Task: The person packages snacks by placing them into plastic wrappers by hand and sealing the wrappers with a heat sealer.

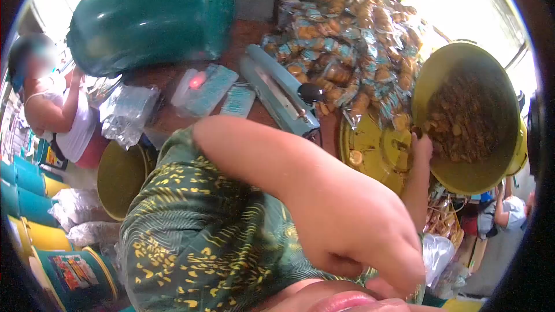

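My left hand (373,228) is bent inward close to my face at the bottom, blurred, with its fingers mostly hidden. On the right, my right hand (423,147) is closed at the near rim of a large yellow-green tub (471,55), on something small and dark that I cannot make out. Brown sliced pieces (462,115) lie inside the tub. Beside this hand is a yellow lid (370,144) with a round slice (355,158) on it.
Filled clear packets (358,40) are piled on the brown table (245,37). A blue sealer (277,89), labels (217,84) and a green drum (156,17) are nearby. One person (55,101) stands left, another (509,214) right. Buckets (75,277) stand lower left.
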The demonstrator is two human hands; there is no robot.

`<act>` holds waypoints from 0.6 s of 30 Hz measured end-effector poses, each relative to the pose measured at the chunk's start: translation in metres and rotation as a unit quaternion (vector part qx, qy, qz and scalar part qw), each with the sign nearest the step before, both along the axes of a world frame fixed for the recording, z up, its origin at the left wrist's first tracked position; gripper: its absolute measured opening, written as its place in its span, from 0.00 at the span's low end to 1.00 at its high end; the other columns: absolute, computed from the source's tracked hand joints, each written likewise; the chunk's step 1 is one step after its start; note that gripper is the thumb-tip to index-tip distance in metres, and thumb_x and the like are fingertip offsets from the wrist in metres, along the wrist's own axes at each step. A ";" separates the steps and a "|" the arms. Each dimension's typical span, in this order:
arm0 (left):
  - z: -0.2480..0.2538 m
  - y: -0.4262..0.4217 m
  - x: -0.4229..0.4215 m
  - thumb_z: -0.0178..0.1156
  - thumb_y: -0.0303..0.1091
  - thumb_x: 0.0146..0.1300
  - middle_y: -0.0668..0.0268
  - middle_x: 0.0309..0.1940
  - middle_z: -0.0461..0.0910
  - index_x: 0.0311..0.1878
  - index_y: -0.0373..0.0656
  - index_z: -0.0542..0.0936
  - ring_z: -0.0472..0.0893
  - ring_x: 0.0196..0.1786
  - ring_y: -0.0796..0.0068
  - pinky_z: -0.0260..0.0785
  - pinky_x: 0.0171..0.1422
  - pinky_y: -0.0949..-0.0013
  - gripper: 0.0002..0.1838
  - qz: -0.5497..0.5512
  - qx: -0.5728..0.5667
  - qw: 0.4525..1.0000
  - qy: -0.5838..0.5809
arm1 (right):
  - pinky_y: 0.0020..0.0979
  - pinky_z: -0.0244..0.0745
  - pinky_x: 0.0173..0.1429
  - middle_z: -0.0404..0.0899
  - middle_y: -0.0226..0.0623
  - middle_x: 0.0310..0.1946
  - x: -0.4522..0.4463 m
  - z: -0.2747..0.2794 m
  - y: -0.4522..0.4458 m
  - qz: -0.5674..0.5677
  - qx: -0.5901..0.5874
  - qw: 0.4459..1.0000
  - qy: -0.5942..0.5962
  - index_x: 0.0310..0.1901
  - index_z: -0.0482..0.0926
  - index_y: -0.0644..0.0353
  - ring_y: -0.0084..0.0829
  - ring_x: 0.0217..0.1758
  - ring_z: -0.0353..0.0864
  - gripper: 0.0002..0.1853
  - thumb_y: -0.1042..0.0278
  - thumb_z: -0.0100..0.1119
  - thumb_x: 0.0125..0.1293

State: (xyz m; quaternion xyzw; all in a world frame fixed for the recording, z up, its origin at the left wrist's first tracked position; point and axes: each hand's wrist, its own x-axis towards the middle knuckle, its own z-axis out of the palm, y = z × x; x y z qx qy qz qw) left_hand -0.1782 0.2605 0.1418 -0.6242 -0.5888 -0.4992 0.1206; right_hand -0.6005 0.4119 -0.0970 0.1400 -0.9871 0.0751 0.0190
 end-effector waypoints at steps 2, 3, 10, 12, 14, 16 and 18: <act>-0.027 -0.014 -0.005 0.52 0.41 0.71 0.62 0.40 0.78 0.40 0.49 0.77 0.78 0.45 0.53 0.70 0.45 0.53 0.08 0.038 -0.089 0.995 0.006 | 0.47 0.76 0.57 0.83 0.53 0.51 0.000 0.001 0.003 0.037 -0.019 0.999 0.031 0.57 0.79 0.60 0.52 0.56 0.81 0.26 0.50 0.65 0.64; -0.041 -0.025 -0.001 0.54 0.38 0.71 0.63 0.41 0.79 0.41 0.48 0.78 0.79 0.45 0.55 0.70 0.46 0.54 0.07 0.084 -0.084 0.992 -0.044 | 0.45 0.76 0.56 0.83 0.52 0.50 -0.011 -0.011 0.005 0.082 -0.096 0.992 0.022 0.56 0.80 0.60 0.51 0.54 0.82 0.26 0.51 0.67 0.62; -0.207 -0.101 0.061 0.58 0.21 0.59 0.58 0.38 0.82 0.40 0.40 0.81 0.82 0.43 0.56 0.74 0.51 0.59 0.07 0.614 -0.052 0.759 -0.210 | 0.34 0.76 0.59 0.82 0.35 0.49 0.043 0.041 0.021 0.047 -0.574 0.817 0.028 0.56 0.77 0.62 0.32 0.51 0.82 0.21 0.64 0.69 0.64; -0.260 -0.112 0.096 0.59 0.20 0.51 0.60 0.34 0.83 0.35 0.42 0.82 0.82 0.38 0.57 0.73 0.47 0.59 0.09 0.672 -0.098 0.698 -0.229 | 0.34 0.74 0.62 0.80 0.35 0.52 0.074 0.066 0.031 0.059 -0.682 0.727 -0.059 0.54 0.76 0.58 0.31 0.54 0.81 0.18 0.68 0.68 0.65; -0.277 -0.118 0.105 0.60 0.21 0.50 0.61 0.33 0.83 0.33 0.45 0.82 0.82 0.37 0.58 0.73 0.45 0.60 0.08 0.687 -0.089 0.700 -0.174 | 0.32 0.73 0.62 0.77 0.34 0.54 0.092 0.074 0.032 0.141 -0.749 0.642 -0.081 0.52 0.75 0.56 0.29 0.55 0.79 0.15 0.75 0.66 0.65; -0.276 -0.116 0.105 0.60 0.22 0.49 0.62 0.33 0.83 0.33 0.45 0.82 0.81 0.36 0.58 0.72 0.44 0.59 0.08 0.703 -0.083 0.678 -0.199 | 0.29 0.72 0.61 0.72 0.33 0.57 0.103 0.075 0.027 0.285 -0.768 0.572 -0.047 0.49 0.74 0.54 0.26 0.56 0.76 0.14 0.83 0.61 0.66; -0.272 -0.115 0.102 0.60 0.23 0.49 0.62 0.33 0.84 0.33 0.45 0.83 0.81 0.36 0.58 0.72 0.44 0.59 0.08 0.715 -0.121 0.663 -0.188 | 0.30 0.71 0.62 0.71 0.33 0.58 0.112 0.080 0.021 0.278 -0.724 0.630 0.040 0.48 0.73 0.53 0.27 0.57 0.76 0.16 0.87 0.60 0.64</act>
